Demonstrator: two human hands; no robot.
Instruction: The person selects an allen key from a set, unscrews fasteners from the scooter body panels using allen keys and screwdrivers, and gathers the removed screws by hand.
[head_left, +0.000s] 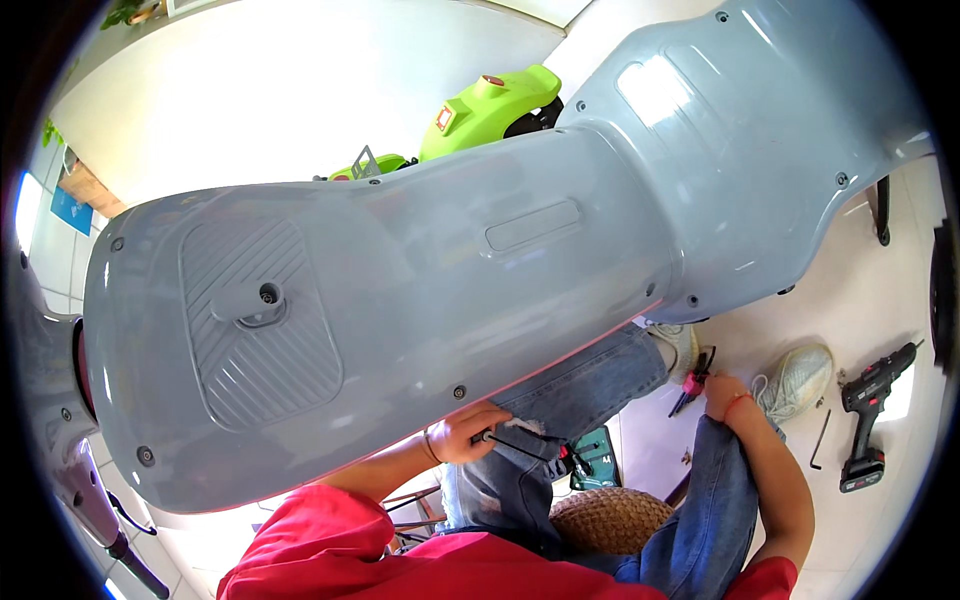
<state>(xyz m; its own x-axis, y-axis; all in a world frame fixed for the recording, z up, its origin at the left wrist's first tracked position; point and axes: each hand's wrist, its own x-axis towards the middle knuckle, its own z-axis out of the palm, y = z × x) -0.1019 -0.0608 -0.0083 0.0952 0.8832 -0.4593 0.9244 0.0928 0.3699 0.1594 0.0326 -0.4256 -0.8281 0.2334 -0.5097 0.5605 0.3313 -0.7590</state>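
Note:
A large glossy grey scooter body panel [420, 310] spans the view, with dark screws around its edge. By its near edge my left hand [468, 432] is closed around a thin black rod-like piece [515, 446]; whether this is a tool or a cable I cannot tell. Down near the floor, between two pale shoes, my right hand [722, 400] is closed on a small red-and-black object [692, 386] with a dark pointed end. Its kind is unclear. A green case [598, 460] with red and black parts beside it lies between my legs.
To the right a black cordless drill [868, 415] lies on the floor, beside a hex key [820, 440] and small loose parts. A woven stool [610, 518] is beneath me. Handlebars [85, 480] stand at the left; a bright green scooter fender [490, 110] lies beyond the panel.

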